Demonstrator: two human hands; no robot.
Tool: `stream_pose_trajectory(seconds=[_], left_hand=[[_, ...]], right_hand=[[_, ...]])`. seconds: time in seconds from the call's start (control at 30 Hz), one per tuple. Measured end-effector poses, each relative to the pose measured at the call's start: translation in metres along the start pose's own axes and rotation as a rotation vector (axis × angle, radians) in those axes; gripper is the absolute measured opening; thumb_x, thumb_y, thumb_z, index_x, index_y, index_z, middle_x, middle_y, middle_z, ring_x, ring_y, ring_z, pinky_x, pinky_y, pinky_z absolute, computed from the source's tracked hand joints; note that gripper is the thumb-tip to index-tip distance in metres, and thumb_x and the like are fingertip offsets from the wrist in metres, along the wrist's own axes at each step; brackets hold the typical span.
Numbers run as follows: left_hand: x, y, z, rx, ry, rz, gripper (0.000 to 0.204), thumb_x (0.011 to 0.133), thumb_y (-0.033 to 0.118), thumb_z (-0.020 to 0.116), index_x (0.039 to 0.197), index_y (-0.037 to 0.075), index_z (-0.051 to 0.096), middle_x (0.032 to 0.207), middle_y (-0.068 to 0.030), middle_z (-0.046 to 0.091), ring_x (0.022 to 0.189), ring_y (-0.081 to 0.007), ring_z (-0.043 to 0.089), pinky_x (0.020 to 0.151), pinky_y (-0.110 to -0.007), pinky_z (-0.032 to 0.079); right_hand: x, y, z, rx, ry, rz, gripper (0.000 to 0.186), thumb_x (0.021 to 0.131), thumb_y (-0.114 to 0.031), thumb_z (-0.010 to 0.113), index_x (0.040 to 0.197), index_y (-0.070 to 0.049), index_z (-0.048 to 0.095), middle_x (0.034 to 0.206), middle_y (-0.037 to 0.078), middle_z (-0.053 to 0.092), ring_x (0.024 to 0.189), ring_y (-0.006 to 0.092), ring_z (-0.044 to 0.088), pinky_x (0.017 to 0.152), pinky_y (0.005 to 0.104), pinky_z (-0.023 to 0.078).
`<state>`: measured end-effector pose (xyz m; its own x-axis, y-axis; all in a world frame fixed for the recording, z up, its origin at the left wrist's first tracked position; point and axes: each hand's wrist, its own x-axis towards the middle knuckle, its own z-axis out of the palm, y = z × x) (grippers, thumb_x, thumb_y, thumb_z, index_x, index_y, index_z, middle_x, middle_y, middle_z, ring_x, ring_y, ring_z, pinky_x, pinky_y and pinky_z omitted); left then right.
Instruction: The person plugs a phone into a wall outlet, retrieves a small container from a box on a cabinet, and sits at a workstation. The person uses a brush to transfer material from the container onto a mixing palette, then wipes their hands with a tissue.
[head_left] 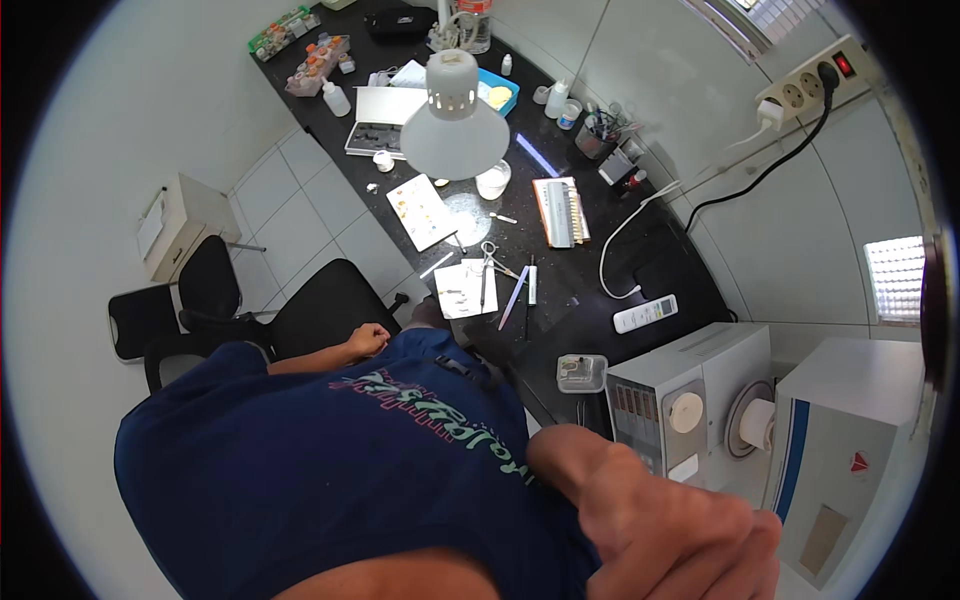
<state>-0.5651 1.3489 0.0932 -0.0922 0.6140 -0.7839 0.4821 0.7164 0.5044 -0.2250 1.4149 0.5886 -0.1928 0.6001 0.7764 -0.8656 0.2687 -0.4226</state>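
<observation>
My right hand (670, 515) is raised close to the camera at the lower right, its fingers curled into a fist. Whether it holds something is hidden. Lower and further left, my left hand (368, 340) rests by my lap with its fingers loosely curled and nothing visible in it. On the dark worktop ahead, a white sheet (455, 302) carries small pieces. Scissor-handled forceps (489, 262) lie partly over it, beside a purple stick (513, 298) and a white-handled tool (532, 285). A speckled white palette (421, 212) lies farther back.
A white desk lamp (455, 135) overhangs the black worktop (570, 335). At right are a shade guide (563, 212), a remote control (645, 314), a clear box (581, 373) and a grey machine (660, 385). A black chair (330, 310) stands left; a power strip (815, 82) hangs on the wall.
</observation>
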Motion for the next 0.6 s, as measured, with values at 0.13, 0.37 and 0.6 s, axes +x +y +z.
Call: stream_pose_trajectory(seconds=[0.13,0.37,0.6], left_hand=[[0.01,-0.018,0.013,0.098,0.046,0.074,0.016,0.093,0.015,0.061,0.102,0.003,0.067,0.084,-0.0061,0.068,0.072,-0.0124,0.063,0.064,-0.028,0.05],[-0.002,-0.01,0.011,0.093,0.057,0.014,0.017,0.092,0.017,0.062,0.102,0.005,0.07,0.09,-0.0065,0.07,0.084,-0.0147,0.065,0.076,-0.03,0.051],[0.015,-0.039,0.012,0.119,0.074,0.044,0.017,0.091,0.018,0.063,0.101,0.006,0.07,0.089,-0.0066,0.071,0.081,-0.0153,0.066,0.076,-0.03,0.052]], right_hand=[[0.004,-0.013,-0.021,0.188,-0.134,0.01,0.038,0.073,0.009,0.049,0.053,-0.017,0.03,0.053,0.004,0.044,0.036,0.0081,0.034,0.035,0.0238,0.015],[-0.003,0.007,-0.012,0.138,0.059,-0.28,0.034,0.076,-0.001,0.055,0.051,-0.015,0.037,0.049,0.001,0.039,0.036,0.0067,0.033,0.038,0.0266,0.011],[0.001,-0.03,-0.016,-0.094,-0.188,0.328,0.036,0.077,-0.007,0.057,0.049,-0.015,0.036,0.047,-0.003,0.032,0.035,0.0043,0.023,0.04,0.0295,0.009]])
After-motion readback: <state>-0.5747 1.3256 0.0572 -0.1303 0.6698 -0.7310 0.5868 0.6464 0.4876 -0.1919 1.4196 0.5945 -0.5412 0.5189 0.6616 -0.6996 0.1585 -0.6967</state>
